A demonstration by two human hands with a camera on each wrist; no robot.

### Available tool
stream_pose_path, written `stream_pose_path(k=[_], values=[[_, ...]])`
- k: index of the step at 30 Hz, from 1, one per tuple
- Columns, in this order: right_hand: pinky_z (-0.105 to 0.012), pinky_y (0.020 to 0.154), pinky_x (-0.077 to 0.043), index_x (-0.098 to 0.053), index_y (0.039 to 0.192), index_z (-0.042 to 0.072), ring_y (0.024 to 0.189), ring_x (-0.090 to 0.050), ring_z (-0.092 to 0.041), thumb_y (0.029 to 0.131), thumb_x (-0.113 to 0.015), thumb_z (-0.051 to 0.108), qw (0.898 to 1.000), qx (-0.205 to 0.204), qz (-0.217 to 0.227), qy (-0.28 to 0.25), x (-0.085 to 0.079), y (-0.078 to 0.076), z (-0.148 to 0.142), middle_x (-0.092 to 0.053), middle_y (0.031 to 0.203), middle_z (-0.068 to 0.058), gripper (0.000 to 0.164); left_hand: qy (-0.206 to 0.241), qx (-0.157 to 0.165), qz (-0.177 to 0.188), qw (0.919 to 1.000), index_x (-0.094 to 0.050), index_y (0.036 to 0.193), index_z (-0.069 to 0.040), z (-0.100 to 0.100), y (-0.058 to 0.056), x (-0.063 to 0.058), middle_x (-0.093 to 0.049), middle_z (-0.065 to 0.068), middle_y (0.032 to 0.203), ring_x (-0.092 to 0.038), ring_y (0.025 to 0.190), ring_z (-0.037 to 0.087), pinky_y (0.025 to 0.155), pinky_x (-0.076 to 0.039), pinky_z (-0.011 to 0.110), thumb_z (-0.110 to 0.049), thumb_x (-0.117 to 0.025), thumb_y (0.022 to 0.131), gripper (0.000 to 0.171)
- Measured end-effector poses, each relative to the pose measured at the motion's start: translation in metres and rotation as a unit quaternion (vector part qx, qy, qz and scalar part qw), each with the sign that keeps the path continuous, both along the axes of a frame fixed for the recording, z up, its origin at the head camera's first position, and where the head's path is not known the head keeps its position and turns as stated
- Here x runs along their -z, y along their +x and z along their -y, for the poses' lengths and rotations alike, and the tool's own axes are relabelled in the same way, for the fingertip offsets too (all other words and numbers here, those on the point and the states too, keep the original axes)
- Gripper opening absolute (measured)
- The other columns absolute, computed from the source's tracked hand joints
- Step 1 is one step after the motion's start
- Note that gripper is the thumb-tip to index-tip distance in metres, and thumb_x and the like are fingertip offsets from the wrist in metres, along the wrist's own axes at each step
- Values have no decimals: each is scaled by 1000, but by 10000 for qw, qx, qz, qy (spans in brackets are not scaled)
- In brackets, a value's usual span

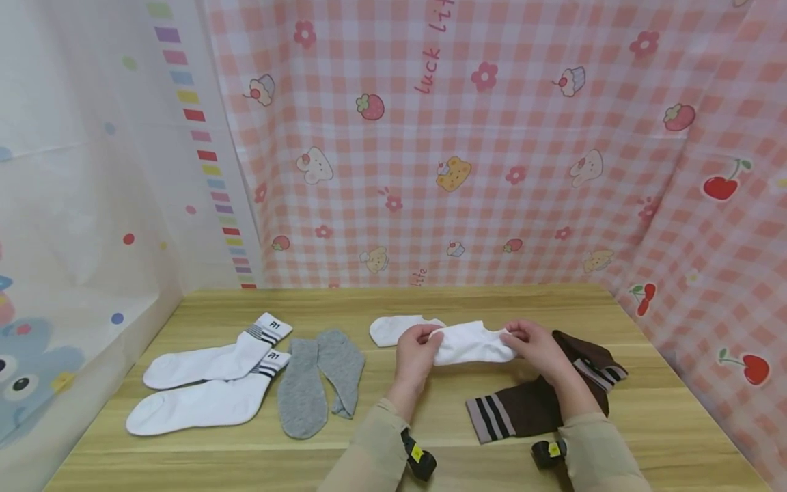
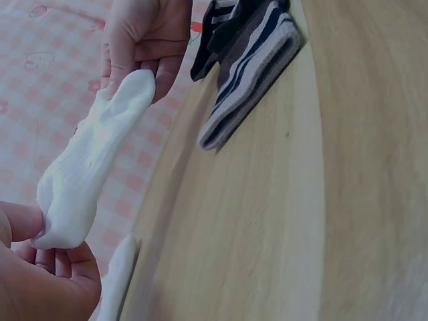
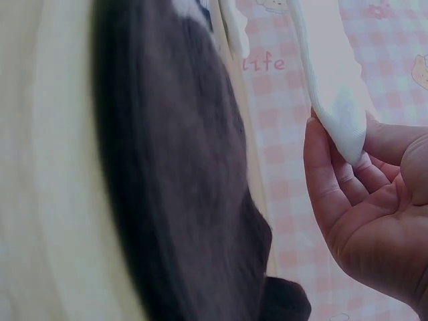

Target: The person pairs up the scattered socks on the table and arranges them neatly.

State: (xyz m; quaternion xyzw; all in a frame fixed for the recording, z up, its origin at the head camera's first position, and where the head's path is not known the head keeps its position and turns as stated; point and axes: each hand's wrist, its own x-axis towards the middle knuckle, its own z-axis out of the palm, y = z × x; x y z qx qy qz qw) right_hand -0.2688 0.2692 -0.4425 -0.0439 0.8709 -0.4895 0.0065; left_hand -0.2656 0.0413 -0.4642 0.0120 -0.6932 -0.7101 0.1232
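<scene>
A short white ankle sock point(image 1: 473, 344) is stretched out sideways above the table, held at both ends. My left hand point(image 1: 415, 352) pinches its left end between thumb and fingers, seen close up in the left wrist view, where the sock point(image 2: 93, 150) slants upward. At the other end my right hand point(image 1: 538, 347) pinches the sock, thumb against fingers, as the right wrist view shows on the sock point(image 3: 334, 80). Behind the left hand, a second white ankle sock point(image 1: 396, 329) lies flat on the table, partly hidden.
Dark brown striped socks point(image 1: 529, 408) lie under and beside the right forearm. Left of the hands are two grey socks point(image 1: 301, 396), then two white crew socks point(image 1: 197, 406) with black stripes. A checked pink cloth point(image 1: 455, 225) hangs behind the wooden table point(image 1: 203, 465).
</scene>
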Motion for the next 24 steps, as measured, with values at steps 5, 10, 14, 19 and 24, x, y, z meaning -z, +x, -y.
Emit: stream_pose_path(k=[5, 10, 14, 19, 24], values=[[-24, 69, -52, -56, 115, -9, 85, -56, -18, 99, -60, 11, 9999, -46, -61, -105, 1, -2, 7, -64, 100, -15, 27, -103, -79, -15, 9999, -73, 93, 5, 7, -3, 0, -70, 10, 88, -59, 80, 11, 72, -50, 24, 2, -72, 83, 10], [-26, 70, -53, -57, 115, -10, 84, -57, -19, 99, -61, 12, 9998, -39, -60, -176, -2, -3, 15, -64, 100, -15, 27, -167, -98, -86, 9998, -73, 93, 5, 15, -6, -1, -70, 11, 88, -59, 80, 12, 71, -48, 22, 3, -72, 82, 11], [-29, 73, -54, -58, 115, -8, 84, -57, -18, 99, -62, 15, 9999, -25, -42, -130, -4, -3, 19, -65, 98, -13, 28, -311, -143, -176, 9993, -73, 92, 5, 21, -7, -1, -70, 12, 87, -58, 78, 12, 70, -48, 22, 5, -72, 82, 10], [-29, 74, -54, -57, 115, -9, 84, -58, -16, 100, -60, 14, 9992, -123, 38, -366, -5, -6, 23, -64, 98, -12, 28, -544, -238, -251, 9979, -73, 91, 4, 26, -9, -3, -68, 11, 83, -56, 75, 11, 69, -46, 23, 5, -72, 81, 10], [-26, 72, -54, -57, 114, -8, 84, -58, -15, 100, -59, 13, 9985, -167, 7, -523, -6, -10, 28, -64, 97, -12, 26, -728, -325, -334, 9963, -73, 92, 5, 32, -10, -6, -68, 11, 81, -56, 75, 13, 69, -47, 24, 6, -72, 81, 11]])
